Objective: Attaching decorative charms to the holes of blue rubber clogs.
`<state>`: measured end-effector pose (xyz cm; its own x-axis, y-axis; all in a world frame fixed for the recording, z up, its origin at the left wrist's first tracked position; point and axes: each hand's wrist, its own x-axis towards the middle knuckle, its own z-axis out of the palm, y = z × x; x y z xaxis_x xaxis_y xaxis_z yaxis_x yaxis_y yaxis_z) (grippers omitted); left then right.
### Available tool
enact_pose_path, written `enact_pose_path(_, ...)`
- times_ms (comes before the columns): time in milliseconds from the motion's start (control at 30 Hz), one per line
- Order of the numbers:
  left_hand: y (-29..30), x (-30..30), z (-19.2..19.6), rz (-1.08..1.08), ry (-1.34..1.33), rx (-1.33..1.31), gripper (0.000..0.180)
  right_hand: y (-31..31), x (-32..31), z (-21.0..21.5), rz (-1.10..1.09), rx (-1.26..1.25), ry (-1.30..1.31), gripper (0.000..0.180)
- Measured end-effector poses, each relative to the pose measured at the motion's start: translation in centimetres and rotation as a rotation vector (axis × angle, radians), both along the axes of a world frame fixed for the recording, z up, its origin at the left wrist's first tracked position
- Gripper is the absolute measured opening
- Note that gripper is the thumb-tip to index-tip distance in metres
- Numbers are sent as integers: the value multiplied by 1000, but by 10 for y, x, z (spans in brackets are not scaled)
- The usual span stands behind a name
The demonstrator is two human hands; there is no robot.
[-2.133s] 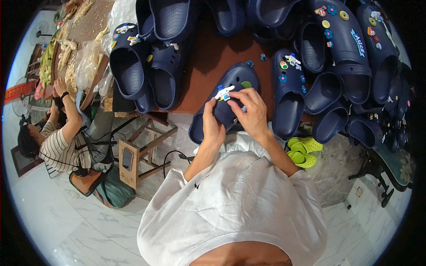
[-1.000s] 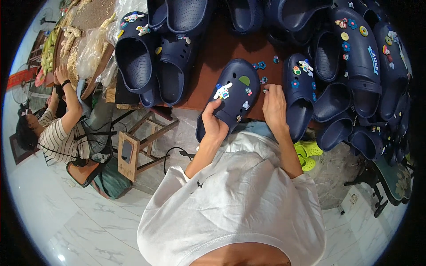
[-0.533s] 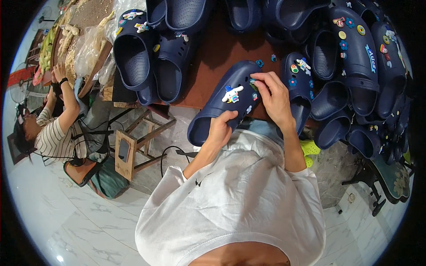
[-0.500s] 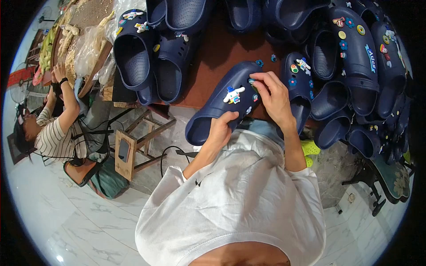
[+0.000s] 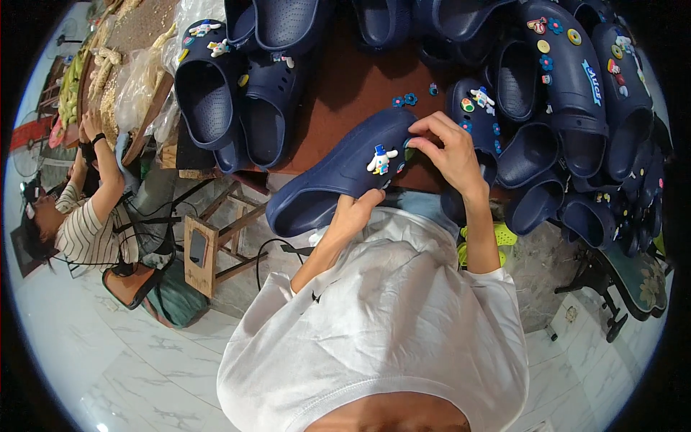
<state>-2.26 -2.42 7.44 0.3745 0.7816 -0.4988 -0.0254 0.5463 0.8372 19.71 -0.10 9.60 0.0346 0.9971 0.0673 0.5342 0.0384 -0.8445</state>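
A navy clog [image 5: 324, 169] is tilted in front of me, its heel opening toward the lower left. My left hand [image 5: 353, 214] grips its near side, thumb outside and fingers tucked into the opening. On the upper, a white character charm [image 5: 381, 160] with a blue hat is fixed. My right hand [image 5: 453, 155] pinches a small greenish shoe charm [image 5: 408, 146] against the clog's toe end; the fingers hide much of it. Blue flower charms [image 5: 404, 100] lie loose on the brown table just beyond the toe. Another decorated clog [image 5: 468, 115] lies right of my right hand.
More navy clogs [image 5: 576, 93] are piled along the right, and others [image 5: 209, 108] stand at the far left. A wooden stool [image 5: 200, 255] holding a phone stands left of me. At left, a person in a striped shirt [image 5: 97, 227] reaches over another table. Yellow-green clogs [image 5: 497, 245] sit below.
The held clog has turned, its heel swinging left and its near side rolling out of sight, hiding some side charms. My left hand has shifted along with it; my right hand still pinches at the toe.
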Motion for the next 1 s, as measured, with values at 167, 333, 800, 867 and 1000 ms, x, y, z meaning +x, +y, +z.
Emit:
enact_pose_path(167, 0, -2, -1, -49, 82, 125, 49, -2, 4, -2, -10, 21, -25, 33)
enact_pose_path(333, -4, -1, -8, -75, 140, 258, 52, 2, 11, -10, 103, -5, 103, 50)
enact_pose_path(800, 7, 1, 2, 166, -89, -72, 42, 4, -2, -28, 58, 61, 128, 46)
enact_pose_path(867, 12, 1, 5, 225, -147, -190, 42, 2, -8, -26, 3, 89, 100, 43)
enact_pose_path(1000, 16, 0, 3, 303, -274, -387, 43, -5, -14, -24, -77, 114, 54, 31)
